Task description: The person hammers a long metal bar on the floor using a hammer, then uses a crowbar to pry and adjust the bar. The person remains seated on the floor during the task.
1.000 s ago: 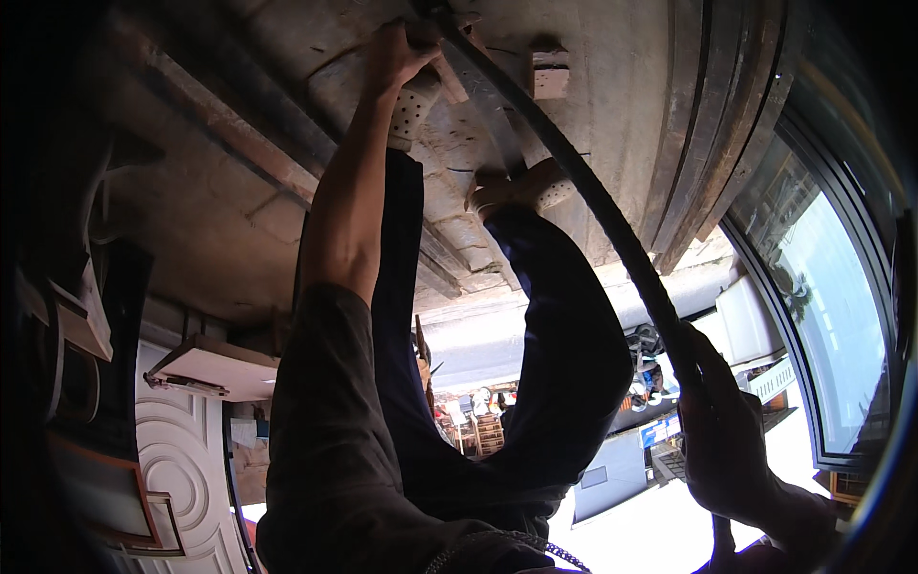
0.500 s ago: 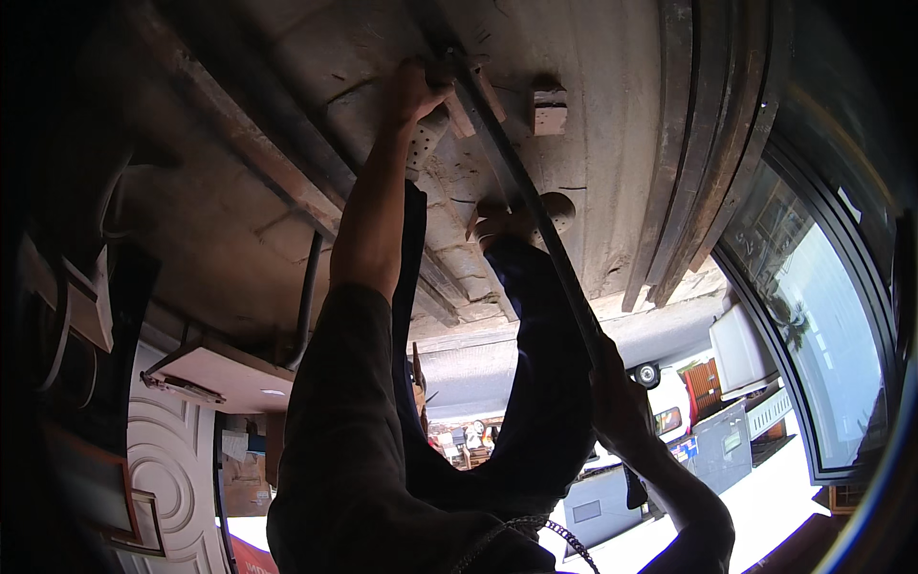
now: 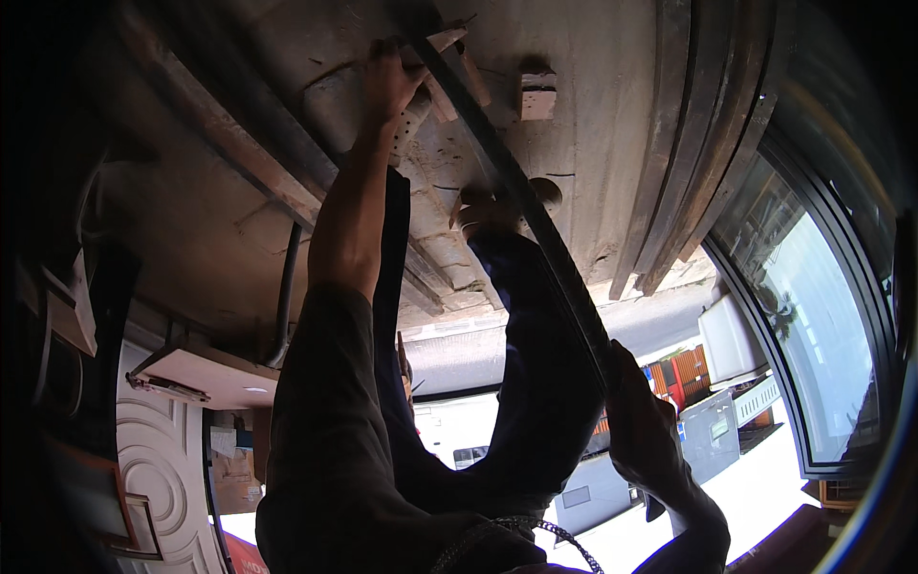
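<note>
A long, dark, narrow bar (image 3: 521,196) runs from the far floor back toward my right side. My right hand (image 3: 643,421) is closed around its near end, in shadow. Close to the bar's far part, my left hand (image 3: 387,84) has its fingers bent, with the thumb toward the bar. Whatever those fingers hold is hard to make out. A pale, thin piece (image 3: 446,40) slants across by the bar there. Short pale wooden pieces (image 3: 440,99) lie under the bar, beside my left hand.
A pale block (image 3: 537,98) sits on the floor right of the bar. Long beams (image 3: 703,134) lie at the right, and another beam (image 3: 225,124) at the left. My feet in perforated clogs (image 3: 545,195) flank the bar. A glass door (image 3: 813,325) stands at the right.
My left hand and the bar's far part have shifted left and slightly farther away. The pale, thin piece shows more clearly. My right hand sits lower in view, still on the bar.
</note>
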A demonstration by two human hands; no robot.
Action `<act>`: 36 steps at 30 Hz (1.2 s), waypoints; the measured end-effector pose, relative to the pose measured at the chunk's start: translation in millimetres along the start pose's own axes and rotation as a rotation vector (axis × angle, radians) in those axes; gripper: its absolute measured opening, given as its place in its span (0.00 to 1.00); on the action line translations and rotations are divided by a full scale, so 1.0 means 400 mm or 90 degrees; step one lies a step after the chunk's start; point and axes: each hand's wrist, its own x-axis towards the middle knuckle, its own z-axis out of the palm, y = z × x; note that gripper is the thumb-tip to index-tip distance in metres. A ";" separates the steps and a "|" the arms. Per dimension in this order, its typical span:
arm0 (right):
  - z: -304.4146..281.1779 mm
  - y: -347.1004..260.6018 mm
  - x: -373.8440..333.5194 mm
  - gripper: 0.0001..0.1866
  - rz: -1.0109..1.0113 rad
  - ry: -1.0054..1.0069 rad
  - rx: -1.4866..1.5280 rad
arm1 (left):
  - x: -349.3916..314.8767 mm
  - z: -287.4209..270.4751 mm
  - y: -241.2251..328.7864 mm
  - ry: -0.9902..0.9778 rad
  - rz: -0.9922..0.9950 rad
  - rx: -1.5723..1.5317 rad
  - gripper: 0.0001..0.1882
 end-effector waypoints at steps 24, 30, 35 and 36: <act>-0.004 -0.017 -0.078 0.25 -0.014 0.060 -0.038 | -0.211 0.046 0.035 -0.244 -0.564 -0.568 0.44; 0.000 -0.041 -0.054 0.24 -0.024 0.047 -0.039 | -0.216 0.202 0.029 -0.219 -0.485 -0.516 0.45; 0.029 -0.065 -0.008 0.24 -0.025 0.081 0.006 | -0.175 0.181 0.068 -0.259 -0.396 -0.567 0.40; 0.037 -0.065 -0.001 0.24 -0.017 0.094 0.013 | -0.170 0.178 0.073 -0.283 -0.409 -0.627 0.39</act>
